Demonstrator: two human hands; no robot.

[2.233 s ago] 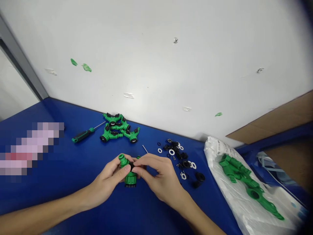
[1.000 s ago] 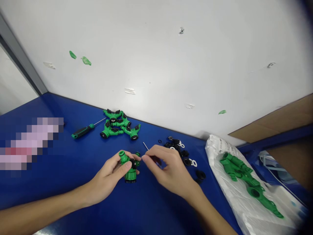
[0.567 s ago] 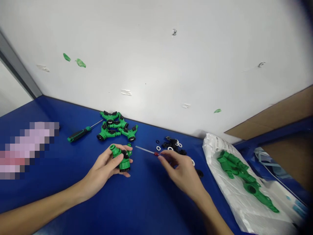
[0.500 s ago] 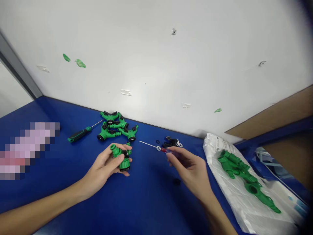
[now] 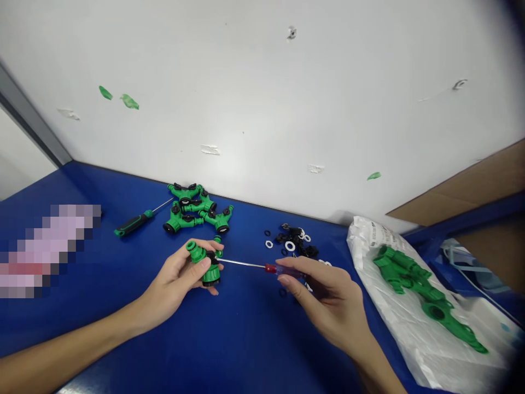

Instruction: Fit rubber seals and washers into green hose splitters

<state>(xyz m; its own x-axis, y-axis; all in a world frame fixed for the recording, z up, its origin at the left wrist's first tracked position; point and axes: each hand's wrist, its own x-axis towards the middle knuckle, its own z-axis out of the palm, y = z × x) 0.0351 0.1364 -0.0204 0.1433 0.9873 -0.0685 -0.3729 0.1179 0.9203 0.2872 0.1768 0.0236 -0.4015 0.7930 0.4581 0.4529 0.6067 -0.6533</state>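
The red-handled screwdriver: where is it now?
Head view: the screwdriver is in the right hand, reaching left to the green plastic hose connector in the left hand.

This is a small assembly workshop, shown by a blue workbench (image 5: 246, 334) against a scuffed white wall (image 5: 246, 109), with a screwdriver (image 5: 133, 223), green plastic hose splitters (image 5: 188, 216) and loose washers (image 5: 290, 246).

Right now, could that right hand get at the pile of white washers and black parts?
Probably yes. The right hand lies close below the pile of white washers and black parts, and nothing tall stands between them. But its fingers are holding a red-handled screwdriver, so it would likely need to put that down first.
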